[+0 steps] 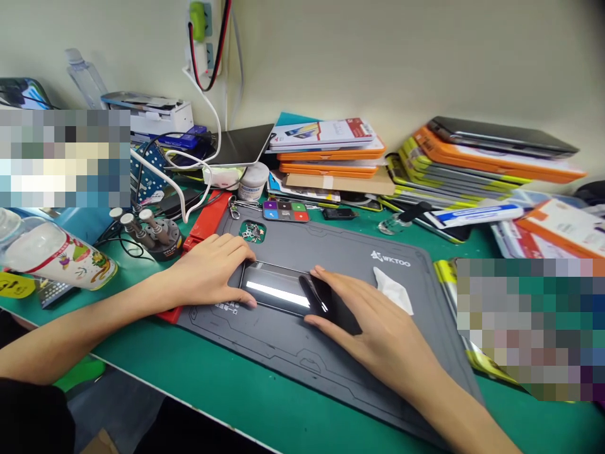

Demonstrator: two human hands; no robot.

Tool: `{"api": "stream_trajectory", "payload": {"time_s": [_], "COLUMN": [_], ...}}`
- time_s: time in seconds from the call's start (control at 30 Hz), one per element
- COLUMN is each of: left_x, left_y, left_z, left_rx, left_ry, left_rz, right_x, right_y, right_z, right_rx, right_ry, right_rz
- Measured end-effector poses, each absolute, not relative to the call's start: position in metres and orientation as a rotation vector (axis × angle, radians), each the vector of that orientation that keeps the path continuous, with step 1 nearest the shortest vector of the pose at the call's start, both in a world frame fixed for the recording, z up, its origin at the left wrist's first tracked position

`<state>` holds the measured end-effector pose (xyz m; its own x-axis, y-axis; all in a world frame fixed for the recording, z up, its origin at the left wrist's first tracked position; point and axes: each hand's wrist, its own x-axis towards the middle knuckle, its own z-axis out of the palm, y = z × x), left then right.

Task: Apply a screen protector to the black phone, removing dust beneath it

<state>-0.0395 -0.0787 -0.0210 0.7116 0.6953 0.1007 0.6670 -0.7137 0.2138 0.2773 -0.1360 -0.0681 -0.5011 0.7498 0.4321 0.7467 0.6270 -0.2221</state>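
Note:
A black smartphone (276,289) lies flat on the grey work mat (302,353), its glossy screen catching a bright strip of light. My left hand (210,271) grips its left end, with the fingers along the far edge and the thumb on the near edge. My right hand (373,328) holds a dark cloth or pad (326,301) and presses it on the right end of the phone. A crumpled white wipe (393,291) lies on the mat just right of my right hand.
Stacks of orange and yellow-green packaged boxes (454,170) line the back. A small colourful case (286,210), a white jar (253,181), a red tray (204,222), a round tool holder (158,236), a printed bottle (57,255) and cables (189,167) crowd the left.

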Motion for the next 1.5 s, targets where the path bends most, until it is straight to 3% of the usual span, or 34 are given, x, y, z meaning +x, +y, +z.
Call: {"api": "stream_trajectory", "payload": {"time_s": [1.5], "left_x": [-0.0425], "left_y": [-0.0805], "left_z": [-0.0292], "left_rx": [2.83], "left_ry": [1.053], "left_rz": [0.305], "right_x": [0.278], "right_y": [-0.1361], "right_z": [-0.074], "right_rx": [-1.187], "right_ry": [-2.359], "right_rz": [-0.008]}}
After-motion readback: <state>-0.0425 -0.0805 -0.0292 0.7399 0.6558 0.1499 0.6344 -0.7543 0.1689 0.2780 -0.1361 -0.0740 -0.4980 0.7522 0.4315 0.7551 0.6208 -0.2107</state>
